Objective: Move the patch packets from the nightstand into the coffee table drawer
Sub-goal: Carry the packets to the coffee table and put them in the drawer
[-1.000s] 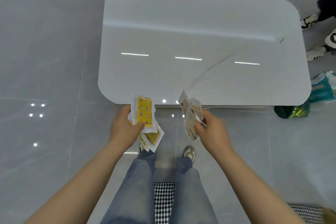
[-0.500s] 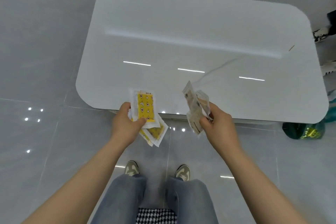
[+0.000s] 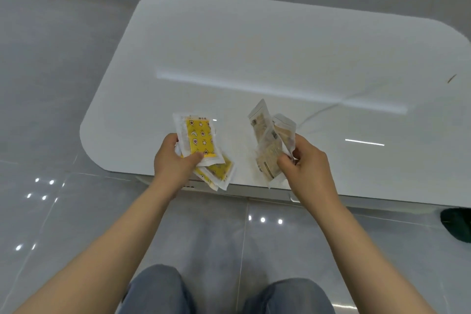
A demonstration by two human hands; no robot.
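Pinching packets [image 3: 200, 143] between fingers [image 3: 195, 158], yellow left, beige right

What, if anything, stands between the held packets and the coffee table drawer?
No object lies between. But no open drawer shows under the near edge of the coffee table, and the left hand, holding yellow packets, and right hand, holding beige packets, are both full.

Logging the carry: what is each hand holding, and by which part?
Left hand grips yellow packets by their lower left side; right hand pinches beige packets by their lower right edge.
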